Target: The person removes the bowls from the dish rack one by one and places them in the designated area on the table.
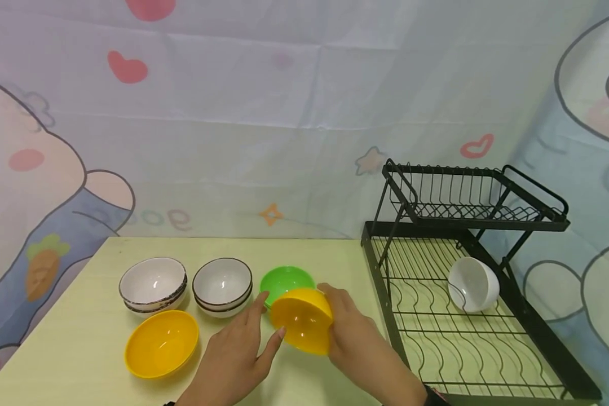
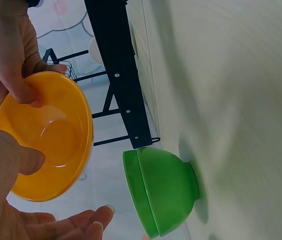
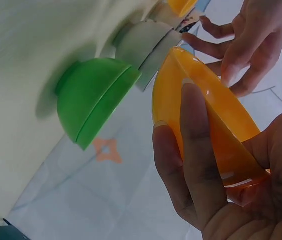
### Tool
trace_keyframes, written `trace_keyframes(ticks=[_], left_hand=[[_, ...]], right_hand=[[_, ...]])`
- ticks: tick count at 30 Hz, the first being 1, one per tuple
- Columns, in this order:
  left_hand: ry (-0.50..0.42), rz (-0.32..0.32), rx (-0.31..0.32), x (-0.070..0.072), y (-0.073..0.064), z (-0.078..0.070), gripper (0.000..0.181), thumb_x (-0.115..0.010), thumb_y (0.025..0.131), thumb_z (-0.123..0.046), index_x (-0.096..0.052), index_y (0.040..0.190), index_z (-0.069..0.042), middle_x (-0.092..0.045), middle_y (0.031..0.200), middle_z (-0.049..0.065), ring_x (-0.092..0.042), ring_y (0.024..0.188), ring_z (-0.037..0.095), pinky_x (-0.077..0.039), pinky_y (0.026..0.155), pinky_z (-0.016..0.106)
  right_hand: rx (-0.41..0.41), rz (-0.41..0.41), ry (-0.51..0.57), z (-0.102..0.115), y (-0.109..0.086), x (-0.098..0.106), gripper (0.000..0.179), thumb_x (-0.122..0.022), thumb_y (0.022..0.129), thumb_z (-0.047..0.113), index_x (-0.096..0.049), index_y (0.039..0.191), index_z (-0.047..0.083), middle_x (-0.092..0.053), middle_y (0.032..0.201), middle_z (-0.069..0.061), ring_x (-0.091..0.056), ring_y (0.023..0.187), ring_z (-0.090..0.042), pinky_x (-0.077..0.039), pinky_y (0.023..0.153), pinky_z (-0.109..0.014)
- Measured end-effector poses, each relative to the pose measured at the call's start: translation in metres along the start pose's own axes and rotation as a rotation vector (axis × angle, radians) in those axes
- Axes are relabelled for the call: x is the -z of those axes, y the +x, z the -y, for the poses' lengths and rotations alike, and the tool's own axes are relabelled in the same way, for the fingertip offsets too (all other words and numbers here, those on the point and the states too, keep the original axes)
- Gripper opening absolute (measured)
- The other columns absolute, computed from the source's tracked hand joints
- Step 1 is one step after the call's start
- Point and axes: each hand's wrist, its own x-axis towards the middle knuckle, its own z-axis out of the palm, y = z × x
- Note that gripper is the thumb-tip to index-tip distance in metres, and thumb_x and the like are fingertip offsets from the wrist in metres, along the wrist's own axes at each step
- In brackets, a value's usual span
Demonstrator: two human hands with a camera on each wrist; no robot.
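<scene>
A yellow bowl (image 1: pixel 300 324) is held tilted above the table by my right hand (image 1: pixel 357 341). In the right wrist view the fingers (image 3: pixel 198 150) lie along its outside, while the left wrist view shows the thumb over the rim inside. My left hand (image 1: pixel 235 349) is at the bowl's left side, thumb near the rim and fingers extended; whether it touches the bowl I cannot tell. Just behind are green bowls (image 2: pixel 165 192), two nested together. Another yellow bowl (image 1: pixel 161 344) sits on the table to the left of my left hand.
Two stacks of white bowls with dark rims, a left stack (image 1: pixel 153 285) and a right stack (image 1: pixel 223 285), stand at the table's back left. A black two-tier dish rack (image 1: pixel 397 332) occupies the right side. One white bowl (image 1: pixel 473 285) leans in its lower tier.
</scene>
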Motion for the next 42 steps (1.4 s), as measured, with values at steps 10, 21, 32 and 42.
trace_keyframes(ticks=[10, 21, 32, 42], left_hand=[[-0.001, -0.008, -0.020, -0.001, 0.001, 0.001, 0.057, -0.058, 0.100, -0.034, -0.042, 0.146, -0.006, -0.063, 0.136, 0.011, -0.069, 0.109, 0.026, -0.058, 0.080, 0.043], [-0.014, 0.025, -0.015, 0.004, 0.000, 0.004, 0.028, -0.055, 0.100, -0.011, -0.047, 0.127, -0.009, -0.068, 0.096, 0.005, -0.065, 0.074, 0.017, -0.056, 0.068, 0.037], [-0.074, 0.035, -0.014, 0.006, -0.001, 0.011, 0.025, -0.057, 0.096, -0.003, -0.048, 0.119, -0.007, -0.069, 0.102, 0.010, -0.067, 0.078, 0.019, -0.059, 0.072, 0.037], [-0.095, 0.117, 0.101, 0.011, 0.000, 0.018, 0.018, -0.048, 0.104, -0.010, -0.045, 0.121, -0.006, -0.064, 0.089, 0.007, -0.056, 0.065, 0.015, -0.054, 0.061, 0.032]], right_hand=[[0.049, 0.053, 0.048, 0.007, -0.003, -0.009, 0.059, -0.052, 0.088, -0.007, -0.038, 0.145, 0.003, -0.054, 0.132, -0.013, -0.068, 0.091, -0.028, -0.060, 0.076, -0.038], [0.109, 0.078, 0.086, 0.009, -0.004, -0.020, 0.058, -0.051, 0.089, -0.005, -0.037, 0.145, 0.004, -0.053, 0.136, -0.014, -0.069, 0.098, -0.032, -0.058, 0.085, -0.045], [0.128, 0.084, 0.089, 0.012, -0.003, -0.026, 0.046, -0.049, 0.097, 0.003, -0.039, 0.142, 0.008, -0.056, 0.130, -0.012, -0.070, 0.095, -0.027, -0.058, 0.085, -0.044], [0.131, 0.127, 0.123, 0.012, -0.002, -0.027, 0.051, -0.055, 0.101, 0.017, -0.035, 0.147, 0.008, -0.054, 0.133, -0.010, -0.067, 0.092, -0.017, -0.058, 0.076, -0.029]])
